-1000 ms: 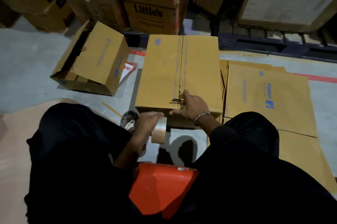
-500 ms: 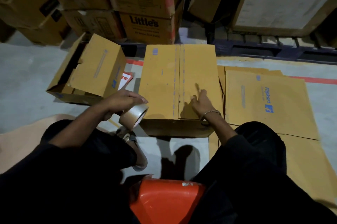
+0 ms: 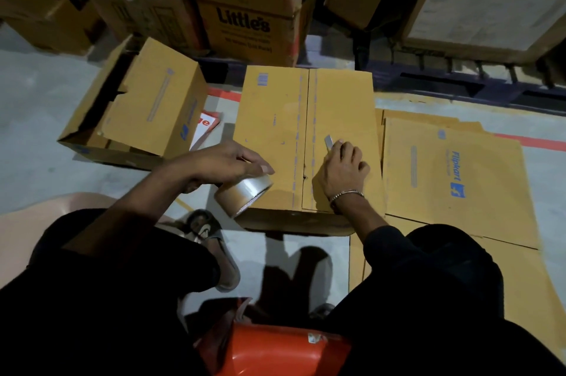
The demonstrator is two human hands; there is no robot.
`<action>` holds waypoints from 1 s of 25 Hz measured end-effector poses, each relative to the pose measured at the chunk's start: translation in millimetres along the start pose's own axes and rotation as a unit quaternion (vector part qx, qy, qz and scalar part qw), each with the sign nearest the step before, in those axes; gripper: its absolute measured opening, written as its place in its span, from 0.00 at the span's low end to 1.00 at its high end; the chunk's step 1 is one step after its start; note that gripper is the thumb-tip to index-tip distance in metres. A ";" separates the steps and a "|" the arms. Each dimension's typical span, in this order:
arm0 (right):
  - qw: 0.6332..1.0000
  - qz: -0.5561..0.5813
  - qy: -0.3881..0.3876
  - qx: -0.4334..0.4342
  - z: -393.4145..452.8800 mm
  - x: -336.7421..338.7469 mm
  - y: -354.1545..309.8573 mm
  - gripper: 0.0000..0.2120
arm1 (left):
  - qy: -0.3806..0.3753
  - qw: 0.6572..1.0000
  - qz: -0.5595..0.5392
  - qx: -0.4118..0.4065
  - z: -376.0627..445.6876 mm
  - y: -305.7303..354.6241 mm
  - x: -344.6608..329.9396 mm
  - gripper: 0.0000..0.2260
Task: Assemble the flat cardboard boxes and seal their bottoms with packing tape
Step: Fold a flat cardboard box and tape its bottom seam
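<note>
Left hand grips the tape roll at the box edge. Right hand rests on the box top, fingers curled, pinching a small blade.

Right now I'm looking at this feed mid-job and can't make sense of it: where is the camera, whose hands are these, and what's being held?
There is no machine here: a person sits on an orange stool with a camera on their head, looking down at their own hands. In front, on the floor, stands an assembled box, its closed flaps facing up. The left hand grips a tape roll at the box's near left corner. The right hand rests on the box by the centre seam and holds a small metal blade. Flat boxes lie to the right, another box lies tipped on its side to the left, and stacked cartons stand behind.
</note>
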State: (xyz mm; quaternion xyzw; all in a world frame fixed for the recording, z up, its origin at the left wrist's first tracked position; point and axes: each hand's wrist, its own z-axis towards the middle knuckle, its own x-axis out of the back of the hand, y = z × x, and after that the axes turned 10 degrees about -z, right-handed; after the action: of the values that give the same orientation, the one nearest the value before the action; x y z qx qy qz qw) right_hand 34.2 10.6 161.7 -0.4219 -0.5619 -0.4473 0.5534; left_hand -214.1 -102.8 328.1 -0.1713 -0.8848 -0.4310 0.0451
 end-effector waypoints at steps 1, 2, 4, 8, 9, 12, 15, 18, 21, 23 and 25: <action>1.000 0.021 -0.020 -0.003 1.6 6.9 1.1 0.26 | -0.013 1.000 0.007 -0.007 -1.0 4.0 -2.4 0.10; 0.997 0.054 -0.046 -0.003 3.7 14.7 2.5 0.27 | -0.026 0.999 0.019 -0.012 -2.8 8.4 -4.8 0.09; 0.985 0.153 -0.085 -0.014 1.7 38.6 2.6 0.25 | -0.054 0.997 0.039 -0.027 -5.1 16.9 -9.2 0.10; 0.815 0.531 -0.218 -0.079 -40.6 119.0 -6.8 0.13 | -0.083 0.993 0.066 -0.045 -12.3 32.8 -24.0 0.10; 0.752 0.598 -0.258 -0.096 -59.9 133.1 -7.0 0.13 | -0.083 0.993 0.074 -0.051 -12.5 36.3 -29.4 0.10; 0.683 0.663 -0.275 -0.133 -105.3 149.8 -9.3 0.17 | -0.084 0.988 0.114 -0.062 -11.0 42.3 -47.2 0.10; 0.646 0.700 -0.250 -0.175 -124.4 148.4 -6.8 0.18 | -0.105 0.981 0.151 -0.068 -6.0 45.1 -64.5 0.11; 0.648 0.701 -0.243 -0.174 -133.8 148.6 5.6 0.14 | -0.113 0.980 0.151 -0.069 -0.9 49.0 -71.5 0.11; 0.697 0.666 -0.204 -0.168 -142.8 135.0 21.2 0.10 | -0.150 0.972 0.171 -0.061 4.2 50.2 -79.0 0.10; 0.717 0.648 -0.193 -0.169 -145.4 124.7 25.5 0.08 | -0.175 0.962 0.207 -0.041 8.0 50.8 -85.9 0.10; 0.749 0.616 -0.178 -0.165 -142.2 115.4 21.8 0.05 | -0.190 0.952 0.238 -0.009 9.2 50.7 -91.5 0.15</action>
State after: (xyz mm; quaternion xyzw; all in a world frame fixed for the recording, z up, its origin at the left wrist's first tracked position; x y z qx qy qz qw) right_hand 86.6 -124.4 276.0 -0.8334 -0.1853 -0.0116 0.5206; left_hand -110.4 -90.9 339.5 -0.4563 -0.8065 -0.3752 -0.0237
